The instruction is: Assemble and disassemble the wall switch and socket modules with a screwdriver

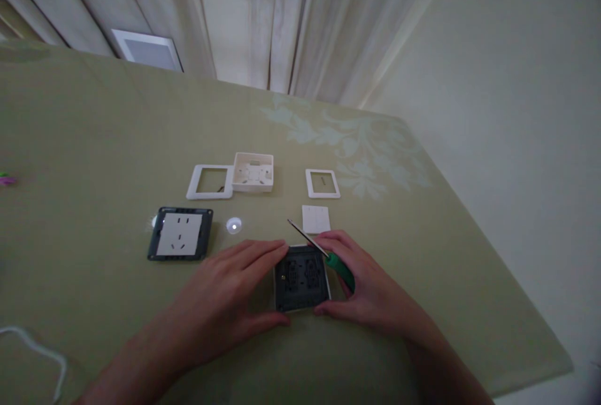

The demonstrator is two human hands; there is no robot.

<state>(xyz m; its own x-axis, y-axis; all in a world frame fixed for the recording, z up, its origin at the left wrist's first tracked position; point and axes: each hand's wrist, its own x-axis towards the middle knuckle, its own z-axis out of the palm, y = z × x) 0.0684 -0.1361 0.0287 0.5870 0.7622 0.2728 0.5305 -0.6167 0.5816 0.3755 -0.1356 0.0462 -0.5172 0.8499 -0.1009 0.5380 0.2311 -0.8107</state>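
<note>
A dark wall switch base (303, 283) with a white rim lies face up near the table's front, two switch mechanisms showing. My left hand (239, 283) grips its left side, fingers at the top left corner and thumb by the lower left one. Along the right edge, my right hand (359, 280) steadies the base with fingertips and thumb while holding a screwdriver (342, 269) by its green handle. The shaft points up and left, above the base. Just behind is a white switch rocker plate (316, 219). A white cover frame (322, 194) lies beyond that, with a screw (323, 181) inside its opening.
Left of my hands sits a dark-framed wall socket (179, 234). Behind it are another white frame (191, 189) and a white mounting box (253, 187). A small clear disc (233, 225) lies between. A white cable (35, 343) curves at lower left. The wall (530, 142) borders the right.
</note>
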